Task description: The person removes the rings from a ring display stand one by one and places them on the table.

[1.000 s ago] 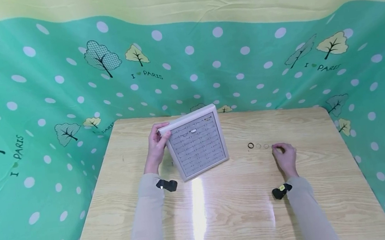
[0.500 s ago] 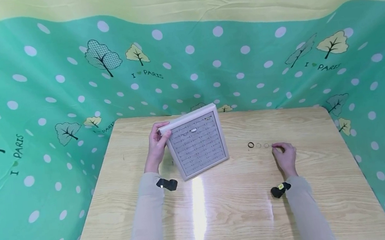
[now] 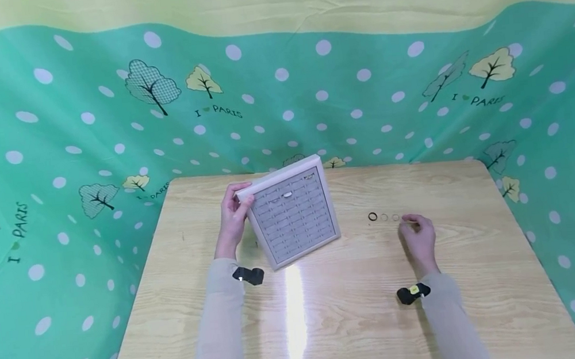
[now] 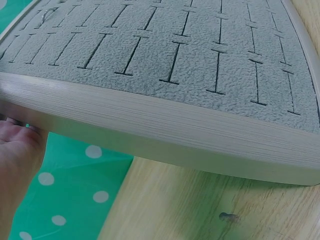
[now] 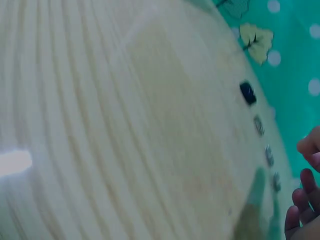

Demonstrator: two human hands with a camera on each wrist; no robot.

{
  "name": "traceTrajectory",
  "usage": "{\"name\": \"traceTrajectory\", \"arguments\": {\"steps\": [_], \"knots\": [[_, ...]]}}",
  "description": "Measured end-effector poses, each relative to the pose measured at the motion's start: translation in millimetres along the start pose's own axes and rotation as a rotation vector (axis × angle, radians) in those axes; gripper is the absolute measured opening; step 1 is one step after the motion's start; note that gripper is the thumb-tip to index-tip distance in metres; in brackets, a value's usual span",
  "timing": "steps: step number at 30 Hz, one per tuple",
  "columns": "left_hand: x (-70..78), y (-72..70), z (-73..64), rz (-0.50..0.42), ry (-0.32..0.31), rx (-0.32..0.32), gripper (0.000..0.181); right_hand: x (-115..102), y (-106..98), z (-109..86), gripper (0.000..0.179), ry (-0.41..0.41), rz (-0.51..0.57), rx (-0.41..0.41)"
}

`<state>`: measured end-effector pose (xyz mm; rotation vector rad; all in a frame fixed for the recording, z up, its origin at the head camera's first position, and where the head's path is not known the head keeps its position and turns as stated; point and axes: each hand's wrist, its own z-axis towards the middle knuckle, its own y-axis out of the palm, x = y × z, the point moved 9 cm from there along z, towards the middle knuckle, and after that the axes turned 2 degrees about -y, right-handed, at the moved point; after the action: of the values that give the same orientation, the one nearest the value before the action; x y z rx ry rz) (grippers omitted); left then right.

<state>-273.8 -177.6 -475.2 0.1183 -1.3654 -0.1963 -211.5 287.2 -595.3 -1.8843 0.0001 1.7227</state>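
My left hand (image 3: 232, 220) grips the upper left corner of a ring display tray (image 3: 299, 224), thumb over the front of its pale frame. The tray is tilted up, its grey padded face (image 4: 195, 55) crossed by rows of slots. A silver ring (image 3: 288, 194) and a gold-toned ring (image 3: 309, 176) sit in upper slots. On the table, a black ring (image 3: 372, 216) begins a short row with silver rings (image 5: 269, 155) beside it. My right hand (image 3: 421, 243) is at the row's right end, fingers loosely curled and apart from the rings, with nothing visible between them.
The wooden table (image 3: 352, 312) carries a bright light reflection in front of the tray. Green dotted cloth (image 3: 309, 85) hangs behind and along both sides of the table. A small dark mark (image 4: 228, 216) shows on the wood below the tray.
My right hand has drawn slightly back and left from the row's end, where its fingertips were pinched together at the table. The left hand and tray stay put.
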Motion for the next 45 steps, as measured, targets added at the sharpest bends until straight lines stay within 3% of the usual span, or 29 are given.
{"name": "traceTrajectory", "arguments": {"steps": [5,15,24,33,45], "knots": [[1.7,1.4,2.8,-0.022,-0.018,-0.003,0.029,-23.5,13.2,-4.3,0.026,-0.035,0.022,-0.033],[1.2,0.9,0.8,-0.037,-0.033,0.001,0.029,-84.0,40.2,-21.1,0.024,-0.248,0.011,-0.129],[0.7,0.6,-0.6,-0.037,0.012,0.010,0.031,-121.8,53.0,-26.6,0.023,-0.292,0.063,-0.123],[0.5,-0.1,-0.3,-0.039,0.006,0.011,0.030,-157.0,67.5,-26.2,0.024,-0.375,0.103,-0.137],[-1.7,-0.3,1.0,-0.046,-0.036,-0.005,0.030,-204.1,99.5,-23.0,0.029,-0.466,0.128,-0.224]]}}
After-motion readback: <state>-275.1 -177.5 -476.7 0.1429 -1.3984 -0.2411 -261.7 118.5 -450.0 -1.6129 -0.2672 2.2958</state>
